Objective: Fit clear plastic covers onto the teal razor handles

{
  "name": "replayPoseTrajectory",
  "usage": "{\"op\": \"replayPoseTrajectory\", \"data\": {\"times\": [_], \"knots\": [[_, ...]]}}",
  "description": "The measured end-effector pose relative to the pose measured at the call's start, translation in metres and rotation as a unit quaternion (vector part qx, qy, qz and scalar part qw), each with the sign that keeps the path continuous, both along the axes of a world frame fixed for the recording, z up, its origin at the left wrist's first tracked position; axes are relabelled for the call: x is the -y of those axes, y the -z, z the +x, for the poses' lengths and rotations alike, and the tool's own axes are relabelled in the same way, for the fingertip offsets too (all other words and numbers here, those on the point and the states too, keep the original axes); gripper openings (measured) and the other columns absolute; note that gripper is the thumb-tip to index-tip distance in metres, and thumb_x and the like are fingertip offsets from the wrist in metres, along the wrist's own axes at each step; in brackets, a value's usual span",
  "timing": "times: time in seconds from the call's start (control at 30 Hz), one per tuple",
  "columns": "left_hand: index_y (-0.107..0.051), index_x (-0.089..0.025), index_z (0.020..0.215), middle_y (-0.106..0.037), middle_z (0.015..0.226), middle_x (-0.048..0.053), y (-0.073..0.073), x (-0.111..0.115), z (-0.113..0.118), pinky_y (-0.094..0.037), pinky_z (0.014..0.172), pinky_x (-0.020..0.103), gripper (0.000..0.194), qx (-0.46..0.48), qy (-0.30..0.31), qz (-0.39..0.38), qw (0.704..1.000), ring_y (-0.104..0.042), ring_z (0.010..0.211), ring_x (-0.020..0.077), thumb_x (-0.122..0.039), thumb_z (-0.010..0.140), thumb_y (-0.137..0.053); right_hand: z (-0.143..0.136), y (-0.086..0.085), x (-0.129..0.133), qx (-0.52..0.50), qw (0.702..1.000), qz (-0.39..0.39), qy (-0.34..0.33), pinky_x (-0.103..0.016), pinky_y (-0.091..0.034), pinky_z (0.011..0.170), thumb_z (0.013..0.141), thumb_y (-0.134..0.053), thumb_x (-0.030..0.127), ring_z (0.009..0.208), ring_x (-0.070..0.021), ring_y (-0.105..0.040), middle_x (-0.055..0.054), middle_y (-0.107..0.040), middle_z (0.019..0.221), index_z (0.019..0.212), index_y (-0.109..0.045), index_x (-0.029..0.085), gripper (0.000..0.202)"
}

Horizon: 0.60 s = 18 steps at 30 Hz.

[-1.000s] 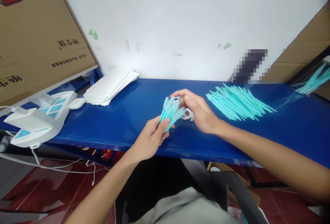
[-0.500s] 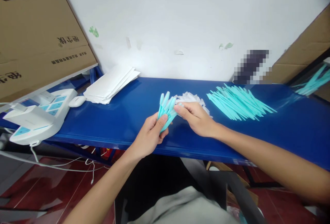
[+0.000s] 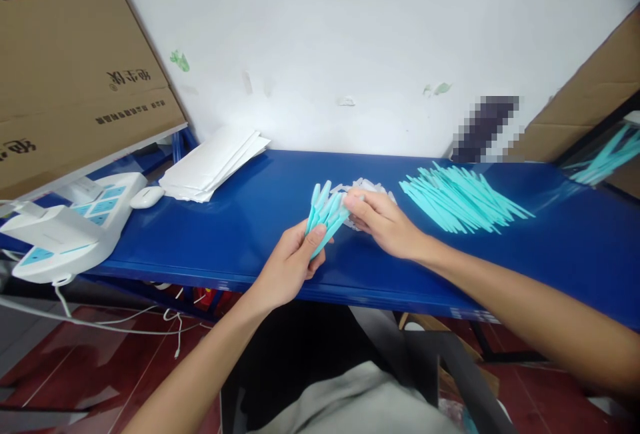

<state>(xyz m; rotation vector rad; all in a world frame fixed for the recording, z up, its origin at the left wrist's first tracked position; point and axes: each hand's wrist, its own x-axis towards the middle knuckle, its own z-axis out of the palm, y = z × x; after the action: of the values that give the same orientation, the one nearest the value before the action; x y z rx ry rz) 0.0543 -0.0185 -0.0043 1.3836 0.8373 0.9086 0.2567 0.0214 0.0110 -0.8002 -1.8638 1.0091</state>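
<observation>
My left hand [image 3: 295, 254] is closed around a fanned bundle of slim turquoise plastic sticks [image 3: 320, 217], their ends pointing up and away from me. Several of those ends look paler, as if covered by translucent caps. My right hand [image 3: 383, 217] pinches at the tip of a stick on the bundle's right side, with a small translucent cap partly hidden in its fingers. Just behind the right hand lies a pile of translucent white caps [image 3: 357, 223]. Farther right, many loose turquoise sticks [image 3: 463, 197] are heaped on the blue table [image 3: 210, 234].
White envelopes [image 3: 215, 164] are stacked at the back left. Beside them are a white rounded case [image 3: 147, 197] and a power strip [image 3: 113, 214] with plugged-in adapters. A large cardboard box [image 3: 80, 74] stands left. A clear bag of turquoise sticks [image 3: 607, 157] is at the far right.
My right hand has shifted slightly up, its fingers still at the stick tips. The left hand keeps its hold on the bundle, nearly still. The view has moved a little.
</observation>
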Motion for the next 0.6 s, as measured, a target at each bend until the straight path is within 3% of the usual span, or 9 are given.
{"op": "replayPoseTrajectory", "data": {"times": [0.27, 0.5, 0.6], "knots": [[-0.048, -0.019, 0.086, -0.041, 0.056, -0.009, 0.0003, 0.0018, 0.0029, -0.027, 0.039, 0.015, 0.043, -0.017, -0.010, 0.022, 1.000, -0.034, 0.043, 0.0049, -0.059, 0.100, -0.052, -0.0020, -0.0045, 0.0064, 0.060, 0.997, 0.043, 0.003, -0.028, -0.031, 0.058, 0.104, -0.046, 0.055, 0.063, -0.0121, -0.036, 0.004, -0.039, 0.068, 0.074, -0.043, 0.022, 0.045], [-0.051, -0.018, 0.090, -0.056, 0.059, -0.005, -0.0045, 0.0015, 0.0011, -0.035, 0.042, 0.019, 0.041, -0.040, 0.009, 0.026, 0.999, -0.045, 0.040, 0.0066, -0.056, 0.103, -0.047, -0.0013, -0.0079, 0.0052, 0.056, 0.996, 0.065, 0.030, -0.029, -0.030, 0.060, 0.104, -0.047, 0.052, 0.063, -0.0125, -0.036, 0.003, -0.039, 0.069, 0.073, -0.046, 0.021, 0.044], [-0.051, -0.018, 0.089, -0.050, 0.057, -0.006, -0.0031, 0.0005, 0.0011, -0.029, 0.041, 0.018, 0.041, -0.020, 0.009, 0.004, 1.000, -0.038, 0.041, 0.0059, -0.058, 0.100, -0.051, -0.0002, -0.0061, 0.0037, 0.059, 0.995, 0.067, 0.047, -0.029, -0.030, 0.060, 0.105, -0.045, 0.052, 0.063, -0.0126, -0.036, 0.003, -0.039, 0.068, 0.074, -0.047, 0.021, 0.044]]}}
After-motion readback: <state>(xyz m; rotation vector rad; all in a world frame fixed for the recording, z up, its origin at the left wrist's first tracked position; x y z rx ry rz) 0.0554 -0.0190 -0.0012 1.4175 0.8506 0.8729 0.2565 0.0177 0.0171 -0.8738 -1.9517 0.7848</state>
